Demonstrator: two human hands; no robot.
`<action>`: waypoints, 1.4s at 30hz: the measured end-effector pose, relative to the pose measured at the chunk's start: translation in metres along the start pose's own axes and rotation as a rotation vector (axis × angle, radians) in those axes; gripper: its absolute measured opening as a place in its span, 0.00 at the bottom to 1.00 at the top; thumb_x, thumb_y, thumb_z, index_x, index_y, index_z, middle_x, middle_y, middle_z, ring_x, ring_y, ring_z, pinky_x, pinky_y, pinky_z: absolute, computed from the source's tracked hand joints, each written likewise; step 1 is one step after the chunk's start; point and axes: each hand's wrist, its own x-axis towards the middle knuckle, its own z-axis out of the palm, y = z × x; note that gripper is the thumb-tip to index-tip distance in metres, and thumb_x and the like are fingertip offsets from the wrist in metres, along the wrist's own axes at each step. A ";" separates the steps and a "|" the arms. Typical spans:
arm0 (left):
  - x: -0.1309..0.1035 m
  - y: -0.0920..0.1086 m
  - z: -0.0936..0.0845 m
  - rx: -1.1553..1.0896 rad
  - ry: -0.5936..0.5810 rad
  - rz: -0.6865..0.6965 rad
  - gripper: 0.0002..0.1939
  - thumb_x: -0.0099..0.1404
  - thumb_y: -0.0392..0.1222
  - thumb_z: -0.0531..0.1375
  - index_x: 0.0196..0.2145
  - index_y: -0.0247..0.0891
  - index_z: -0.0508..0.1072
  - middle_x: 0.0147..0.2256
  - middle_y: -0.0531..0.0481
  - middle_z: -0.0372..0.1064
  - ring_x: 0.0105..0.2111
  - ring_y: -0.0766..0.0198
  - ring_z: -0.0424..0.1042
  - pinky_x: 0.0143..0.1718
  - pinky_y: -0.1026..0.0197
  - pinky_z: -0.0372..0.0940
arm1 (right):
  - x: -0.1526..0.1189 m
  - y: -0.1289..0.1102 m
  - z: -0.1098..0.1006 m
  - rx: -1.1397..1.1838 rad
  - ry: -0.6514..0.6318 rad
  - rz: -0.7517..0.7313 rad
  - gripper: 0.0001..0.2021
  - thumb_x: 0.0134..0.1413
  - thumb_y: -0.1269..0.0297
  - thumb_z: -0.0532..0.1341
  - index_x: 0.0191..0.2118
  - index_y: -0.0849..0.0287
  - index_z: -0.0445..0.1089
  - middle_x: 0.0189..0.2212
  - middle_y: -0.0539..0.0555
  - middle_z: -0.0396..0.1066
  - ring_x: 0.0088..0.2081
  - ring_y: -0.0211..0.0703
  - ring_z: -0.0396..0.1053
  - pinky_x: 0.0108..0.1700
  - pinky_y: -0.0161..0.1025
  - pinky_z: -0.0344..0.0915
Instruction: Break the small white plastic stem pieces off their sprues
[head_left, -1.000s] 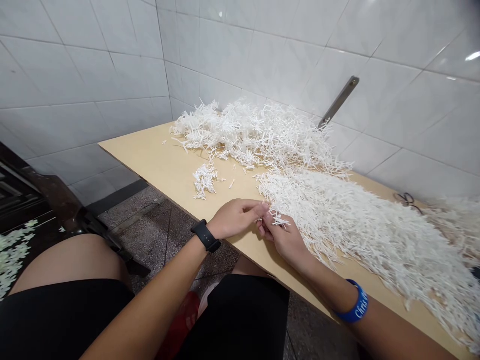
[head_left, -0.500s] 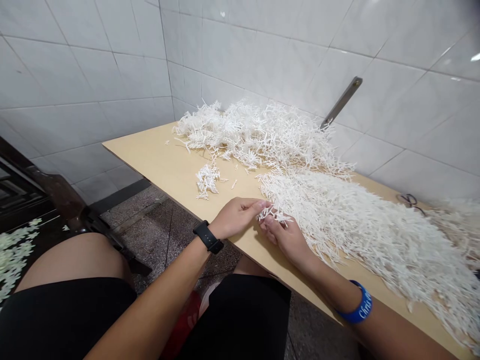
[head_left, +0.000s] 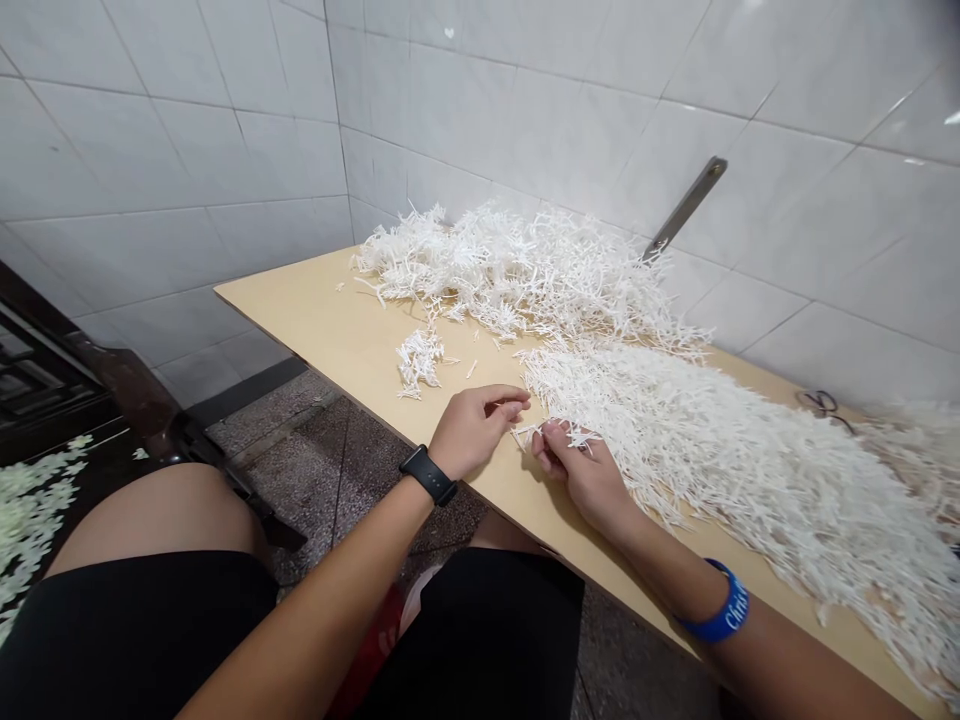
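Note:
My right hand (head_left: 581,470) is closed, thumb against curled fingers, on a small bunch of thin white plastic sprigs (head_left: 581,438) whose ends stick out on both sides. My left hand (head_left: 480,425) is just left of it, over the table's near edge. Its fingers reach forward, with the thumb tip slightly apart from them and nothing clearly between. A wide heap of short white sprigs (head_left: 720,430) spreads right of my hands. Beyond my left hand lies a small pile of white bits (head_left: 420,360).
A fluffier white heap (head_left: 510,260) lies along the tiled wall on the wooden table (head_left: 292,300). A metal bar (head_left: 686,210) leans there, and dark-rimmed loops (head_left: 817,402) lie at right. White flower-shaped pieces (head_left: 41,500) and a dark wooden chair (head_left: 135,390) are at left.
My left hand has drawn back from the sprigs, leaving a gap between the hands. My right hand has shifted slightly right, still holding the bunch.

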 end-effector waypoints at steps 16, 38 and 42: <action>-0.001 0.006 -0.002 -0.081 -0.052 0.036 0.15 0.63 0.46 0.58 0.27 0.32 0.77 0.30 0.45 0.76 0.33 0.59 0.73 0.38 0.59 0.66 | -0.004 0.011 0.003 -0.198 0.056 -0.205 0.23 0.64 0.52 0.51 0.19 0.57 0.54 0.16 0.46 0.51 0.21 0.35 0.52 0.26 0.38 0.50; 0.004 0.005 -0.002 -0.037 0.094 -0.030 0.18 0.65 0.46 0.55 0.26 0.33 0.77 0.30 0.43 0.77 0.33 0.60 0.74 0.38 0.59 0.67 | -0.010 0.006 0.005 -0.245 -0.196 -0.193 0.23 0.67 0.55 0.47 0.21 0.58 0.59 0.19 0.48 0.57 0.23 0.36 0.55 0.30 0.38 0.53; 0.004 0.002 -0.001 0.011 -0.092 0.007 0.11 0.63 0.39 0.58 0.40 0.34 0.78 0.42 0.43 0.77 0.41 0.59 0.75 0.44 0.58 0.67 | -0.005 0.003 0.001 -0.168 -0.172 -0.092 0.25 0.65 0.48 0.48 0.20 0.57 0.59 0.16 0.46 0.52 0.21 0.36 0.52 0.27 0.38 0.51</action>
